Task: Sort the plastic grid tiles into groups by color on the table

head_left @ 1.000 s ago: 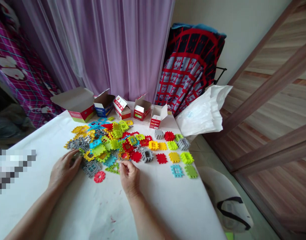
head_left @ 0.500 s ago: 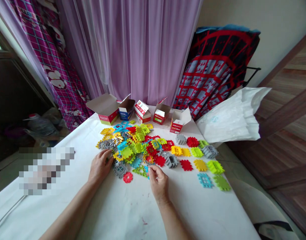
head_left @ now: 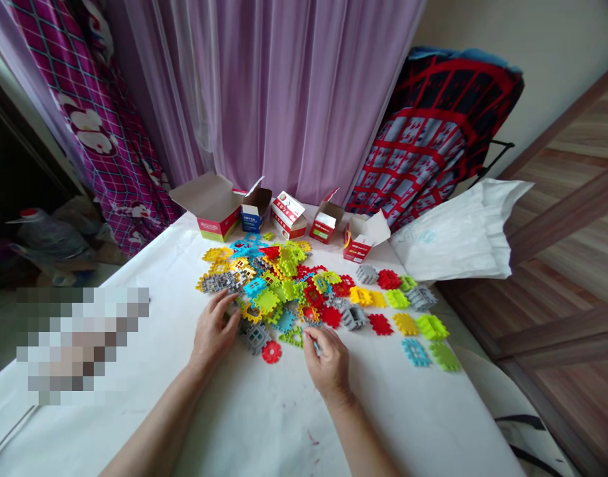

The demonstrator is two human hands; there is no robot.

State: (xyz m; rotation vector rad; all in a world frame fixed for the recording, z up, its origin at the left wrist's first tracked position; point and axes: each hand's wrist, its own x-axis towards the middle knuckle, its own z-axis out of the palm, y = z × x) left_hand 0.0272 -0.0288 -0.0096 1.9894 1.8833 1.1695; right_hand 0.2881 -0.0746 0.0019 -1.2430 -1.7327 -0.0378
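A heap of flat plastic building pieces (head_left: 267, 301) in green, red, yellow, blue and grey lies mid-table. My left hand (head_left: 215, 331) rests at the heap's near left edge, fingers apart, beside grey pieces (head_left: 255, 338). Close to the heap's near side, my right hand (head_left: 328, 361) has its fingers curled in a pinch; a bit of blue shows between them, mostly hidden. Between the hands lie a round red piece (head_left: 271, 352) and a green triangular frame (head_left: 291, 337). Sorted stacks, among them a green one (head_left: 432, 326) and a yellow piece (head_left: 405, 324), stand on the right.
Open small boxes line the table's back edge, including a red-green one (head_left: 219, 225), a blue one (head_left: 253, 217) and a red one (head_left: 356, 248). A white bag (head_left: 457, 232) lies at the back right. A pixelated patch covers something at the left on the white tablecloth (head_left: 244, 424).
The camera view has shifted slightly. My right hand has drawn a blue piece back from the green triangular frame, and its fingers have curled further. My left hand's fingers have spread a little.
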